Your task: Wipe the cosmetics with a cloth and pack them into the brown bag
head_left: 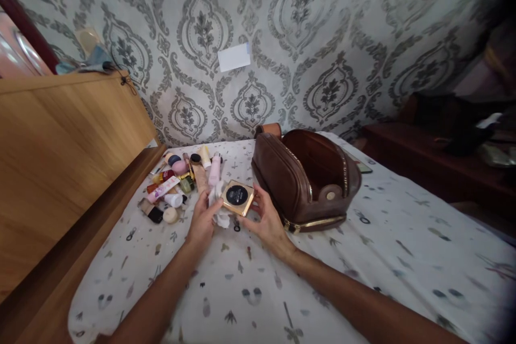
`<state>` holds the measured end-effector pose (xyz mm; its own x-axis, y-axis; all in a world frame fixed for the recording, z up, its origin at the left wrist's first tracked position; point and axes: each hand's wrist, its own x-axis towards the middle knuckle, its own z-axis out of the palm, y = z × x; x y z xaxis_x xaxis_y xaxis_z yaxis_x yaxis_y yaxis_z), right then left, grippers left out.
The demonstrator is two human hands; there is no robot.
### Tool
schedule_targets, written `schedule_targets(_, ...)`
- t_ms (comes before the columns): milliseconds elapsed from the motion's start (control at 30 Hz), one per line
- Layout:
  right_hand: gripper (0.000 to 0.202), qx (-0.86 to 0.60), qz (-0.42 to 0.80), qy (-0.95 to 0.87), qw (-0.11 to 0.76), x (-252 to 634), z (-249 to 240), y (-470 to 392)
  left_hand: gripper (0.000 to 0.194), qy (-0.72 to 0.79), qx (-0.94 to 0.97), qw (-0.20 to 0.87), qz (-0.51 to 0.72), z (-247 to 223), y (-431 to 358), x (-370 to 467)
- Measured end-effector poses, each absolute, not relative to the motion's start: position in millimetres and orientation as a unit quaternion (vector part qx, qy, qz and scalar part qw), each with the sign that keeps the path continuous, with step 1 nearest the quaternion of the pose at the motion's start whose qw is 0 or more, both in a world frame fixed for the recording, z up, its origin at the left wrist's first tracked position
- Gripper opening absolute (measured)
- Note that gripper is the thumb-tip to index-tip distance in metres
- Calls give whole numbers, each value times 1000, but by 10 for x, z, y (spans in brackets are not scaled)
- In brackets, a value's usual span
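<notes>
Bare forearms (161,293) are stretching forward from the bottom edge of my view, over a white sheet (226,306) that is showing small printed figures. With my left hand (200,219) I am gripping the near left corner of a shiny gold square box with a round black label (238,196), thumb on its edge, and I am also holding a crumpled white tissue (221,219) against its left side. With my right hand (266,219) I am pinching the right side of the same box, fingers curling around it, so the box is sitting between both hands above the sheet, its label facing up and tilting slightly. Just beyond and to the left, a loose cluster of cosmetics is lying on the sheet: a flat round cream-coloured jar (170,215), a beige bottle with a black cap (150,210), a white-and-pink patterned tube (164,188) and a slim pale pink tube (215,170) are showing among them. To the right of the box, a dark brown leather bag with gold zippers (278,180) is standing wide open, its reddish-brown inside showing. Farther left, a light wooden cabinet (60,145) is flanking the sheet; at the far right, dark red furniture (419,156) is receding into shadow. Behind everything, grey-and-silver damask wallpaper (258,16) is covering the wall, and a white rectangular plate (234,58) is showing against it.
</notes>
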<state>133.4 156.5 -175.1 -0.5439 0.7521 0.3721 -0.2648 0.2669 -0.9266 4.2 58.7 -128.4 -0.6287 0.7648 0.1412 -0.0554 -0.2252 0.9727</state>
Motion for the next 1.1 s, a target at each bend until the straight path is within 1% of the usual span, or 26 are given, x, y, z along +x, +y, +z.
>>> schedule_targets(67, 82, -199, 544, -683, 444, 1333, -1756, 1584, 25, 603, 372, 203, 676, -1303, 561, 23)
schedule_targets(167, 77, -214, 496, -715, 443, 1339, -1733, 1557, 19, 627, 401, 163, 648, -1294, 509, 34)
schedule_targets(233, 72, -218, 477, -728, 441, 1349, -1709, 1514, 17, 631, 436, 157, 622, -1253, 475, 85)
schedule_targets(267, 66, -218, 475, -731, 439, 1355, -1700, 1494, 18, 626, 465, 162, 604, -1227, 459, 119)
schedule_targets(333, 54, -215, 482, -729, 435, 1364, -1692, 1474, 22, 597, 538, 184, 566, -1174, 429, 191)
schedule_targets(367, 53, -213, 489, -726, 435, 1366, -1691, 1476, 23, 576, 570, 197, 551, -1152, 415, 221)
schedule_targets(433, 60, -215, 505, -711, 440, 1361, -1689, 1497, 24, 546, 598, 210, 547, -1123, 388, 257)
schedule_targets(533, 73, -236, 542, -673, 444, 1347, -1640, 1528, 17, 577, 567, 162, 566, -1110, 351, 233)
schedule_targets(633, 75, -220, 572, -648, 452, 1372, -1492, 1511, 11, 626, 507, 109, 583, -1112, 331, 132)
schedule_targets(800, 70, -138, 597, -632, 475, 1589, -1032, 1511, 10, 656, 451, 61, 602, -1176, 354, -57)
schedule_targets(967, 66, -117, 541, -622, 554, 1979, -473, 1865, 14, 663, 465, 81, 581, -1339, 404, -101)
schedule_targets(1033, 65, -139, 509, -623, 578, 2118, -307, 2114, 16, 671, 466, 99, 568, -1384, 422, -99)
schedule_targets(1100, 68, -181, 461, -643, 584, 2221, -201, 2388, 18, 678, 473, 111, 551, -1410, 442, -104)
